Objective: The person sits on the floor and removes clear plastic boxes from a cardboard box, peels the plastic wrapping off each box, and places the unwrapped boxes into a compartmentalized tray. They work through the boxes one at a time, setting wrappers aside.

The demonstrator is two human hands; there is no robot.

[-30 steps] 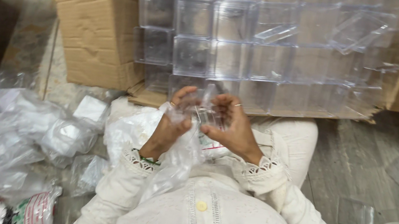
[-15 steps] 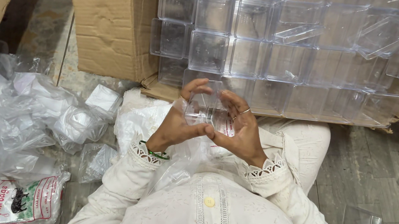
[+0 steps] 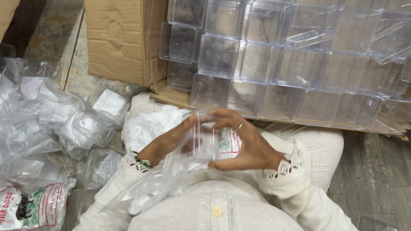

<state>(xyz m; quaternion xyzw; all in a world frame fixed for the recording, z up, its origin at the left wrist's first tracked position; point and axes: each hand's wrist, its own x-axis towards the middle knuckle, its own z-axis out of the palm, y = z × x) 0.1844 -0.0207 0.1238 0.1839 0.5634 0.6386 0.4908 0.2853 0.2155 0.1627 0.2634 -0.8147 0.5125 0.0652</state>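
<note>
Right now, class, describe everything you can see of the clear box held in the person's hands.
The clear box is a small, square-sided container of see-through, glossy, hard-looking plastic. It is held over the lap, between the left hand and the right hand, whose fingers curl around its sides. A thin clear plastic bag trails down from it across the white garment. Whether its lid is on cannot be told.

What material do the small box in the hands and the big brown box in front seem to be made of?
The small box, held between left hand and right hand, looks like clear, glossy hard plastic: fingers show through it and its edges catch light. The big brown box looks like matte corrugated cardboard, with creased flaps and rough torn edges.
</note>
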